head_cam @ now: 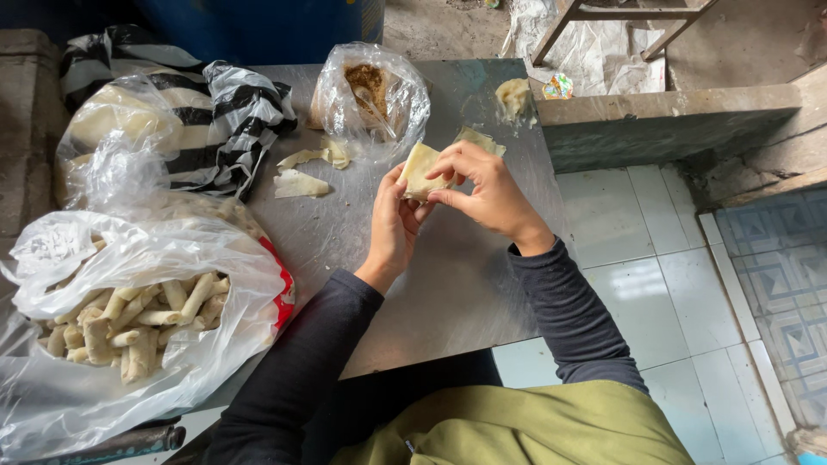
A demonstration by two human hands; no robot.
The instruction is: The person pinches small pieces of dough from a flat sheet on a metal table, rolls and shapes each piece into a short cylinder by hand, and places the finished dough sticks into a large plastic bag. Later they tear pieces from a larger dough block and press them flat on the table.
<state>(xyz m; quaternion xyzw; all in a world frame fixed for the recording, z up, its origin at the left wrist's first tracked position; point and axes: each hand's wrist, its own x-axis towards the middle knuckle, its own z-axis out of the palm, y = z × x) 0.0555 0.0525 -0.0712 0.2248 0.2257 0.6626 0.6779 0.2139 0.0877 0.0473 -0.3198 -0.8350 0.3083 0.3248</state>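
2 hands meet on 1 pale wrapper (422,170) above the steel table (448,284). I see my left hand (392,226) cupped under its lower edge, my right hand (484,188) pinching its right side with fingers curled. Its long axis tilts up-right; both are equally near.

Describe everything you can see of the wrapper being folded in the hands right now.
The wrapper is a thin, pale yellow sheet that looks like soft dough, partly folded into a rough wedge. It is held above the metal table, not resting on it. The left hand supports it from below with its fingertips; the right hand pinches its right edge from above. Whether filling is inside cannot be seen.
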